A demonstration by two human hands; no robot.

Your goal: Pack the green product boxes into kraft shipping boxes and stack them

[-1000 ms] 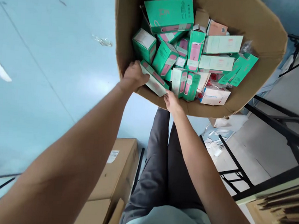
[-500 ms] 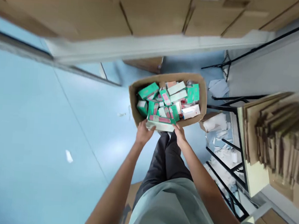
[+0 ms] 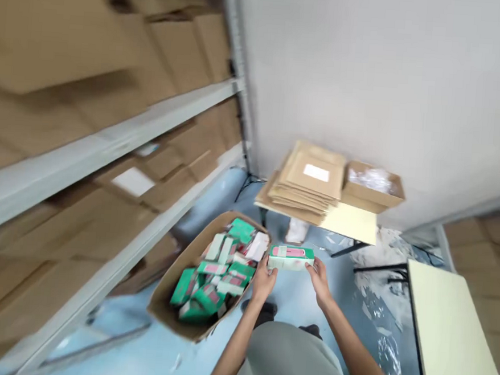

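Note:
A small green, pink and white product box [image 3: 291,259] is held level between my two hands, in front of my body. My left hand [image 3: 264,279] grips its left end, close to the rim of the large carton. At the other end my right hand [image 3: 318,278] has its fingers closed on the box, thumb toward me. To the left stands the large open cardboard carton [image 3: 165,307], full of similar green and white boxes lying in a jumble. Print on the held box is too blurred to read.
Shelving [image 3: 152,118] packed with brown cartons runs along the left. A small table carries a stack of flat cardboard [image 3: 306,177] and an open box of clear plastic [image 3: 372,182]. Another pale table [image 3: 449,333] stands at the right. Plastic scraps [image 3: 386,351] litter the floor.
My view has swung to the right, toward the tables and wall. Both hands have carried the product box away from the carton's rim, and the carton now lies to my left.

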